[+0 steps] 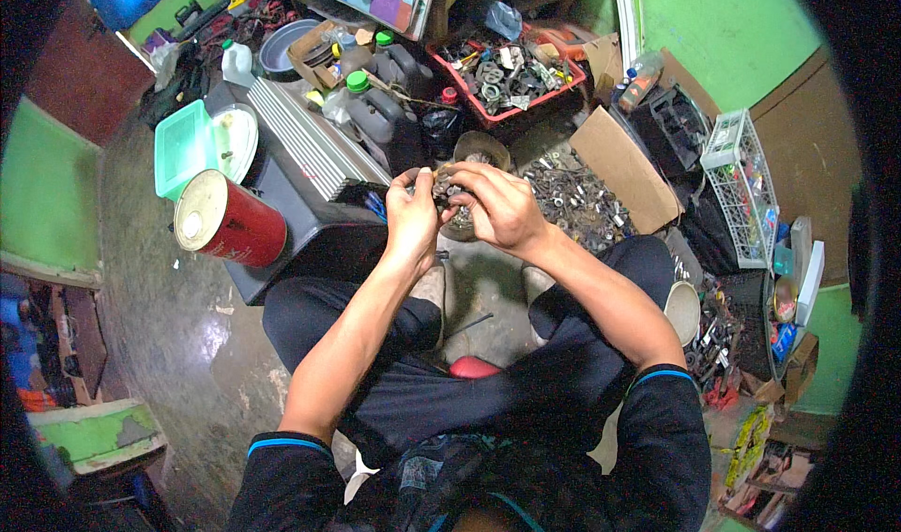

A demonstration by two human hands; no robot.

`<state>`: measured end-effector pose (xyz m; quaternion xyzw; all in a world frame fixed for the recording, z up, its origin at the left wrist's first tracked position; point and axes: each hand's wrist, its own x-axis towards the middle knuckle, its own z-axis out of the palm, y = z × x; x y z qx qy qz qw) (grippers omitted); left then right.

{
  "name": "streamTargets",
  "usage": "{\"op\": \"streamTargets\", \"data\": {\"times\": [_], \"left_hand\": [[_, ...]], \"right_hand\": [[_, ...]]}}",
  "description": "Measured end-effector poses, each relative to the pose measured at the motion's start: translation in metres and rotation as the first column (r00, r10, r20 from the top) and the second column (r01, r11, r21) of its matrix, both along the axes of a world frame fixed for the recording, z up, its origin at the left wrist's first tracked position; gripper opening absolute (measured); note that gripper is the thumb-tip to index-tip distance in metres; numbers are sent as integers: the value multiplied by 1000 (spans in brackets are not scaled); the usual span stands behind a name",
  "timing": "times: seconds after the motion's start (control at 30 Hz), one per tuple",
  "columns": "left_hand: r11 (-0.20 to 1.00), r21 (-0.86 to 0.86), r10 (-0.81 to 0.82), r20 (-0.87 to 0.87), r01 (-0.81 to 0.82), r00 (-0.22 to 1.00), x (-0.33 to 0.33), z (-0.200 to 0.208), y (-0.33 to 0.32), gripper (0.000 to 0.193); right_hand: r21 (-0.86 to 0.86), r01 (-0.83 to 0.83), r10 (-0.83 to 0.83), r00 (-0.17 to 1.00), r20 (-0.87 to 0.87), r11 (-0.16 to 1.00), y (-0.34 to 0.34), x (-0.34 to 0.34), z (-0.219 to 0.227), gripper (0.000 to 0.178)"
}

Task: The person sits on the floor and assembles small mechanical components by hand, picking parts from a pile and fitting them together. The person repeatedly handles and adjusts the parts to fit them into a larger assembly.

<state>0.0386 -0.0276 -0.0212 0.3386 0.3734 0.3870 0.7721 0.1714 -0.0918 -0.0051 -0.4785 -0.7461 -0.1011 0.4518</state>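
Note:
My left hand [414, 215] and my right hand [504, 205] meet in front of me, above the gap between my knees. Between their fingertips is a small dark metal part [444, 192], mostly covered by the fingers, so its exact kind does not show. Both hands have their fingers bent and closed around it. Just beyond them sits a round metal container [483, 147]. To the right of my right hand, a heap of loose nuts, bolts and small metal pieces [587, 199] is spread on the floor.
A red and cream can [246, 227] and a green plastic box [185, 143] stand at left on a dark case [324, 227]. Grey jugs [375, 110] and a red crate [507, 116] of parts lie ahead. At right are a cardboard flap [624, 171] and a white basket [741, 190].

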Motion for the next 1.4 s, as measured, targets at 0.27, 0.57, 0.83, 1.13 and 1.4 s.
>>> {"op": "streamTargets", "data": {"times": [0.27, 0.57, 0.83, 1.13, 1.4], "left_hand": [[999, -49, 1, 56, 2, 998, 0, 9, 0, 25], [986, 139, 111, -172, -87, 979, 9, 10, -1, 34], [972, 98, 221, -80, -213, 972, -1, 3, 21, 28], [990, 23, 138, 53, -140, 989, -8, 17, 25, 27], [993, 2, 117, 43, -117, 992, -12, 10, 27, 30]], "right_hand": [[-96, -12, -15, 960, -280, 995, -3, 0, 3, 22], [-160, 94, -160, 865, -475, 983, -6, -3, -6, 15], [-213, -239, -125, 338, -933, 947, 7, 26, 1, 16], [-811, 10, -508, 784, -357, 585, 33, 62, -57, 22], [-757, 249, -508, 852, -126, 604, 44, 62, -69, 23]]}}
